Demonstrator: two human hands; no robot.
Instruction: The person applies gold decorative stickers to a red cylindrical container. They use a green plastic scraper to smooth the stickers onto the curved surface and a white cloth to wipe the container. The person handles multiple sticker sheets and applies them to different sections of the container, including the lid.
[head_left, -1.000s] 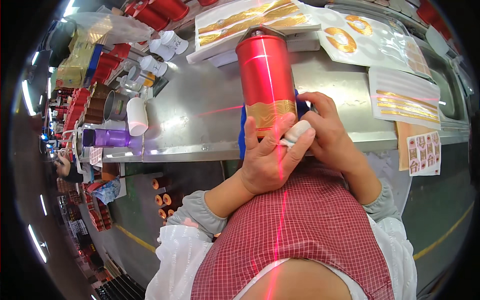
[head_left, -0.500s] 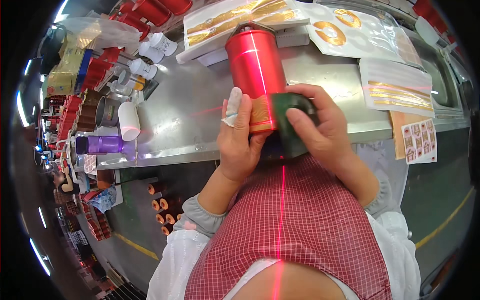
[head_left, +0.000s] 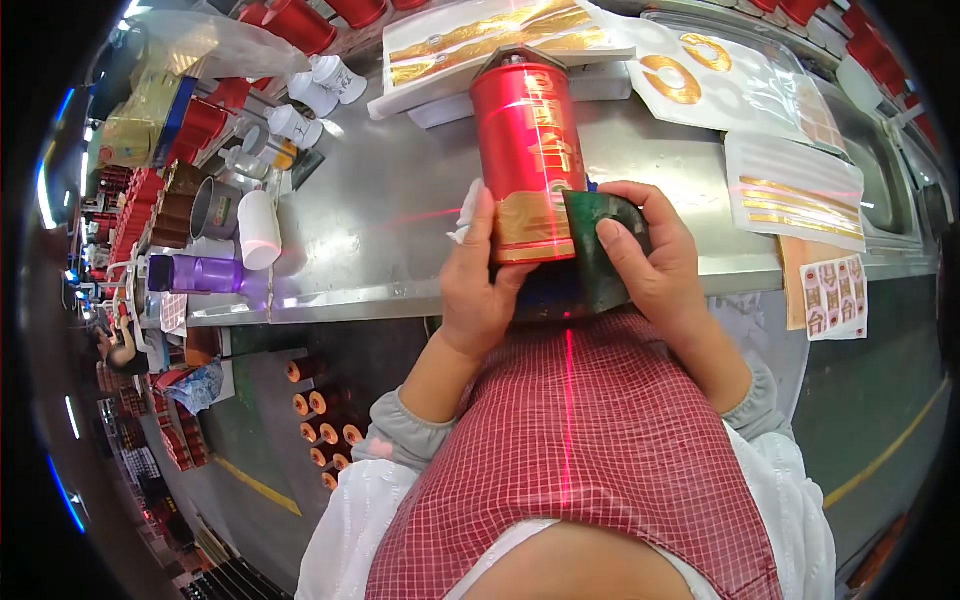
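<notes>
A shiny red cylindrical bottle with gold lettering and a gold patterned band at its near end lies on a holder, its far end against a dark bracket. My left hand rests along the bottle's left side near the gold band, its fingers stretched out and one fingertip wrapped in white. In my right hand is a dark green flexible sheet, pinched between thumb and fingers, with its edge against the bottle's right side. A red laser line runs down the bottle and my checked apron.
Gold decal sheets lie behind the bottle, with more decal sheets to the right. At the left stand white cups, a white roll and a purple bottle. The metal table's front edge runs before me.
The red bottle has turned, bringing gold lettering into view on its right side. My right hand and the green sheet have shifted slightly right, off the bottle's front.
</notes>
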